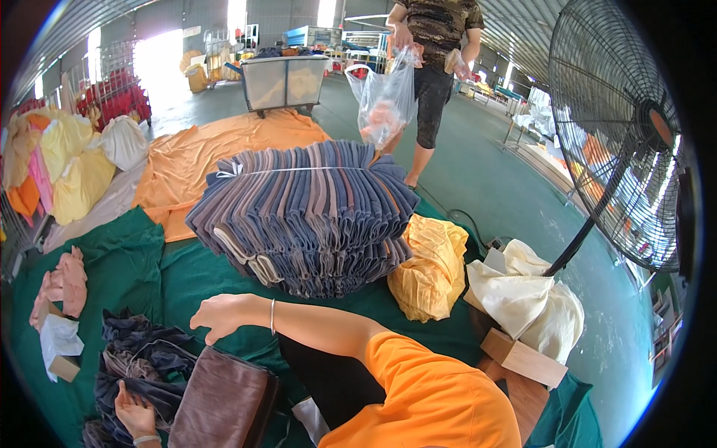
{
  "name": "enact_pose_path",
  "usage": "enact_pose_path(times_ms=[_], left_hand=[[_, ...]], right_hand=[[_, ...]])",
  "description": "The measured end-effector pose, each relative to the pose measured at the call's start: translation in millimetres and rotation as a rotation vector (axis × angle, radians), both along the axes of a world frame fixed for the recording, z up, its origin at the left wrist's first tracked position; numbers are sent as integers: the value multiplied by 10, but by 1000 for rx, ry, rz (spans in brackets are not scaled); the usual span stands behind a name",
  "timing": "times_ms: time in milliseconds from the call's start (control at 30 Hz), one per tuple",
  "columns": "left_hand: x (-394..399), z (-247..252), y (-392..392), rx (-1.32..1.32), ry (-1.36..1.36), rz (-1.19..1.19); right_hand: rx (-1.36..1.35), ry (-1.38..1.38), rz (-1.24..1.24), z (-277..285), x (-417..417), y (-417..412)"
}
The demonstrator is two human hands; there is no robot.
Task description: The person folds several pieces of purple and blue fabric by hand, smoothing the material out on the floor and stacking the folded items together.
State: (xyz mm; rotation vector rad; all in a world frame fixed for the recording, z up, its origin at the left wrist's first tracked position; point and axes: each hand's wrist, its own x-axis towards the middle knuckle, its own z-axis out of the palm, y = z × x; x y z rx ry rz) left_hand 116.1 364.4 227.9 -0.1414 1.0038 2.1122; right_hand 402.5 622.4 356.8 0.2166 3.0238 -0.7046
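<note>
My right hand (pixel 227 316), a bangle at its wrist, reaches across just above the far corner of a folded stack of brown cloths (pixel 221 400). Its thumb and fingers are apart and nothing shows in them; whether the thumb touches the cloth I cannot tell. My left hand (pixel 136 411) lies palm up at the near edge of a loose heap of dark blue and brown cloths (pixel 143 350), fingers spread and holding nothing visible. Beyond my arm stands a large bundle of folded blue-grey and brown cloths (pixel 308 207), tied with a white band (pixel 302 169).
Green sheeting (pixel 196 280) covers the floor. On the right are a yellow cloth bundle (pixel 428 266), a wooden block (pixel 524 358), cream cloth (pixel 521 302) and a large fan (pixel 616 134). Ahead, a person (pixel 440 61) holds a clear plastic bag (pixel 386 95) near a wheeled bin (pixel 285 84).
</note>
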Motion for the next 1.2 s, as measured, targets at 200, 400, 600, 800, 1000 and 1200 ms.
enact_pose_path(times_ms=[200, 400, 600, 800, 1000, 1200], left_hand=[[-30, -26, -13, -19, 24, -12], [25, 32, 9, -10, -25, -5], [47, 51, -1, -35, 2, -20], [-13, 0, -33, 0, -4, -66], [16, 28, -16, 5, -18, -54], [5, 11, -17, 12, -19, -57]], right_hand=[[8, -1, 11, 6, -9, 0], [13, 20, 18, -22, -10, 10], [3, 19, 13, -17, -5, 4], [9, 21, 16, 14, 10, -7], [9, 18, 15, 10, 14, -3], [15, 2, 13, 34, 16, -17]])
